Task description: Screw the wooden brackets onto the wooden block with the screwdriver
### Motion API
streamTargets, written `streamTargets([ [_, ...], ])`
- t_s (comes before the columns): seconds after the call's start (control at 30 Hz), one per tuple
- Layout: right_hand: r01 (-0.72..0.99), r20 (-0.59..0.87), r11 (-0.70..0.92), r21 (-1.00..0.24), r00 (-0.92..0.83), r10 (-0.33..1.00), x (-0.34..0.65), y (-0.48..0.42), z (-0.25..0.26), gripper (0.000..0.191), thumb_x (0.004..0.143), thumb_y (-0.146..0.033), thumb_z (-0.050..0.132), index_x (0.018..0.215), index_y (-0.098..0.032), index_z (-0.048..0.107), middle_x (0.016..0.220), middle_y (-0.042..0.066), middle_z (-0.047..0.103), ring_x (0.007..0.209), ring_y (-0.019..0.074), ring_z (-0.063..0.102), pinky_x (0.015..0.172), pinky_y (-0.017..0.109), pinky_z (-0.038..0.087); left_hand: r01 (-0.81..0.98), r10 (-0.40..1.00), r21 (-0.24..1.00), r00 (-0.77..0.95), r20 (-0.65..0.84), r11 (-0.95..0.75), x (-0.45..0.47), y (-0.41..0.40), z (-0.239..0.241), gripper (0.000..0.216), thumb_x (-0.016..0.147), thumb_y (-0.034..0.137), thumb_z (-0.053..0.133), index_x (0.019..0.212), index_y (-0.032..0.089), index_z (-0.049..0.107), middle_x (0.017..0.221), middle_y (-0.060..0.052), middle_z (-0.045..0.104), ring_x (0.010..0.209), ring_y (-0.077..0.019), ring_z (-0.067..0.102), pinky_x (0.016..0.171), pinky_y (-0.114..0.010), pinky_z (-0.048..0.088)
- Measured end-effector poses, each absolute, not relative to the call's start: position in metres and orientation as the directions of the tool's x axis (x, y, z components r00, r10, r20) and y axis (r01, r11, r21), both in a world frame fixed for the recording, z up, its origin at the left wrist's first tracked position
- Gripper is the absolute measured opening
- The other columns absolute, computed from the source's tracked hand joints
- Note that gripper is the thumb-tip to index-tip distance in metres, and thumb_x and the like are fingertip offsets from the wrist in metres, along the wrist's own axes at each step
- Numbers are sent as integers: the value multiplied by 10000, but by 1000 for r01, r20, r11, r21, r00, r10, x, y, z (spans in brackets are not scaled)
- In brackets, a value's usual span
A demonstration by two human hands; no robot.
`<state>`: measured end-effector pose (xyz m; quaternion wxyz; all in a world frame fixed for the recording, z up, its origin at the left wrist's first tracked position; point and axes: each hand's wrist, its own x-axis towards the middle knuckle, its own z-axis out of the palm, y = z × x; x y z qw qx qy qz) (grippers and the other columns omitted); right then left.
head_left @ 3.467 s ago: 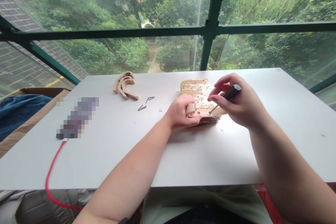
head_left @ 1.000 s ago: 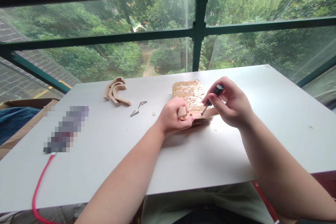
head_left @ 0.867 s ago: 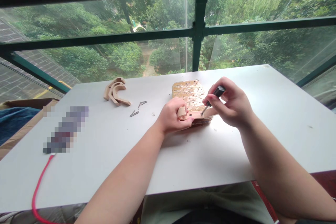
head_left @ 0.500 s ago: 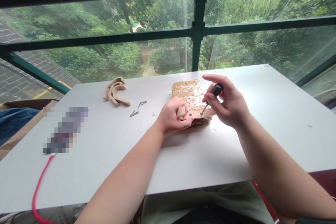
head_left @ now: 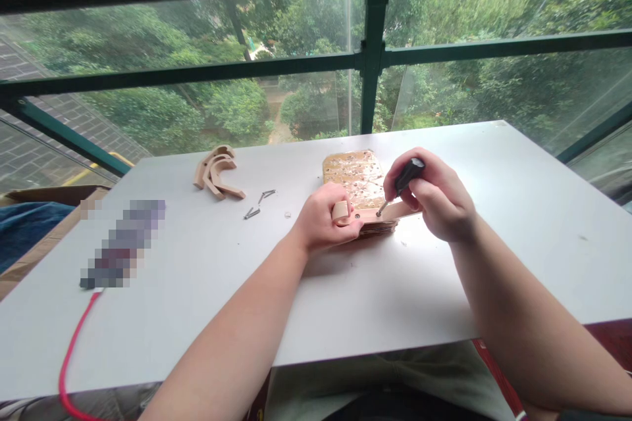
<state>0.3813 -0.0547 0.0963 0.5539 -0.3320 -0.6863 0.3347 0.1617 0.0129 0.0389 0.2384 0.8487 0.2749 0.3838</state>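
A flat wooden board (head_left: 354,175) full of cut-out shapes lies on the white table (head_left: 345,289). On its near edge rests a curved wooden piece (head_left: 375,214). My left hand (head_left: 323,220) is closed around the rolled left end of that piece and presses it down. My right hand (head_left: 434,200) is wrapped around the black handle of a small screwdriver (head_left: 402,181). The screwdriver's tip sits on a screw in the wooden piece.
Several curved wooden parts (head_left: 216,173) lie at the back left, with loose screws (head_left: 257,205) beside them. A blurred object (head_left: 121,243) with a red cable (head_left: 74,355) lies on the left. A cardboard box with blue cloth (head_left: 24,230) stands beyond the table's left edge. Windows run behind.
My right hand's fingers, spread half a second ago, have closed round the screwdriver handle again; the handle has turned slightly. My left hand has kept its hold.
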Motion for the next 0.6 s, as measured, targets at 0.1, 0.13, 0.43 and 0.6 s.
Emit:
streamTargets([
  [0.1,102,549,565,-818,-150,822,382,-55,95,196,892,-88,482,1009,-185,606,824,32,681,729,147,630,655,282,486,286,650,615,556,518,-735,162,13,38,237,688,240,748,685,216,511,733,-10,598,758,-187,572,710,-333,491],
  [0.13,98,555,571,-815,-148,818,382,-55,95,185,894,-91,502,1012,-183,612,823,35,685,736,151,641,662,285,494,284,648,614,557,520,-736,162,13,38,236,690,240,746,684,215,511,736,-10,599,754,-187,571,711,-335,491],
  [0.43,220,591,607,-764,-139,794,380,-55,103,54,878,-157,695,869,-179,647,776,52,695,728,175,672,621,299,497,273,635,607,565,527,-747,162,13,39,244,688,231,747,683,215,504,739,-10,602,754,-188,575,714,-337,487],
  [0.6,263,600,597,-758,-75,796,382,-49,93,324,776,-275,846,751,-222,528,759,15,637,676,156,589,543,290,409,283,640,606,564,522,-744,162,14,38,256,698,244,747,677,217,493,731,-13,594,759,-195,580,715,-343,488],
])
